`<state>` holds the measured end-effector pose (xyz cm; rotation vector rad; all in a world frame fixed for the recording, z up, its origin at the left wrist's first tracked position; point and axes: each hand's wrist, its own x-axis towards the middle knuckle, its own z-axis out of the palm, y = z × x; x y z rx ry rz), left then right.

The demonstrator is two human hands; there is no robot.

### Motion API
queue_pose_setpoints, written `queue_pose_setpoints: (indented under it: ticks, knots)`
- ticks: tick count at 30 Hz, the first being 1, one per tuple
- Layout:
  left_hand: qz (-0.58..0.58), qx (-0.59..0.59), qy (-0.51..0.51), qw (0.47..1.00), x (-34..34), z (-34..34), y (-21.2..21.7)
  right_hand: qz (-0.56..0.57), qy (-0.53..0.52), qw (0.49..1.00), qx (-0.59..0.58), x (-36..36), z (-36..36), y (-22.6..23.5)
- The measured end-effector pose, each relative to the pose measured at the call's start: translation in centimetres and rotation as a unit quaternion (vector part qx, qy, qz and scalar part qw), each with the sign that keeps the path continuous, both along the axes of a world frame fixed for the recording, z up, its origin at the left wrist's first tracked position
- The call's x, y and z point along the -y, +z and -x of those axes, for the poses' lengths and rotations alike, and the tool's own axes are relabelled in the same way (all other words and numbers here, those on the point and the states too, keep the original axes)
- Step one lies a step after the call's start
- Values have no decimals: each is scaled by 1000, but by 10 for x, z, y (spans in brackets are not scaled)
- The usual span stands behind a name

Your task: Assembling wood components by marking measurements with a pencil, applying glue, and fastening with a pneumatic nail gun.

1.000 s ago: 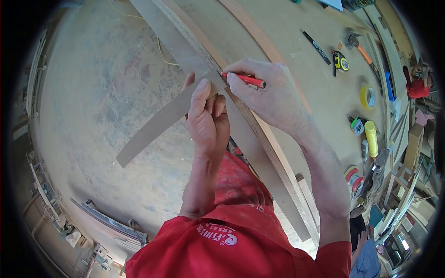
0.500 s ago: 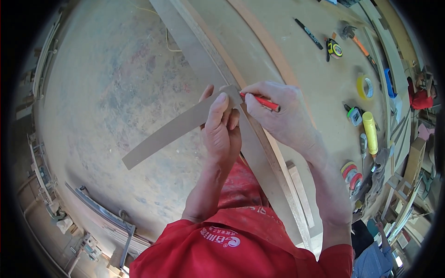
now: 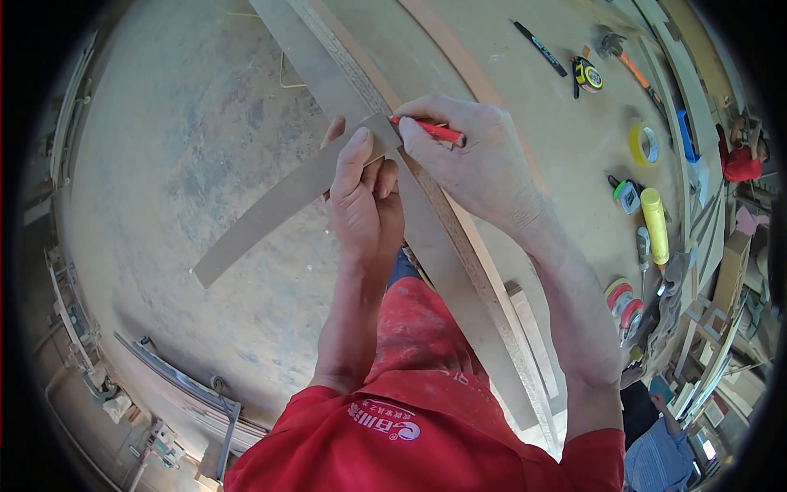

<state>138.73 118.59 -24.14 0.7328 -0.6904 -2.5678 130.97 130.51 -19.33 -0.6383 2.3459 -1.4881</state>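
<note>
Palm up, the left hand point(image 3: 367, 215) clamps a curved strip point(image 3: 283, 201) beneath its thumb; just beside, the right hand point(image 3: 475, 152), knuckles up, pinches a red pencil point(image 3: 441, 131).

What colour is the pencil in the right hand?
The pencil is red; the head view shows it best.

On the surface point(image 3: 566, 164) I log: black marker point(image 3: 540, 48), yellow-black tape measure point(image 3: 588, 75), claw hammer point(image 3: 635, 74), yellow tape roll point(image 3: 636, 144), screwdriver point(image 3: 643, 244).
</note>
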Motion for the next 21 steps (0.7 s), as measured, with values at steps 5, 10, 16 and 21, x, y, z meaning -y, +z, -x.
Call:
queue_pose_setpoints:
  ticks: [5,10,16,21]
  knots:
    - [5,20,12,1000,-5,-9,1,-18,30,999,-25,-5,-9,-2]
    - [-8,38,-9,999,-45,-48,10,-2,18,999,-45,-44,-49,4]
    - [-19,28,-13,999,-122,-128,13,-39,21,998,-36,-122,-126,18]
    - [-28,54,-10,998,-189,-200,20,-43,27,998,-34,-188,-197,21]
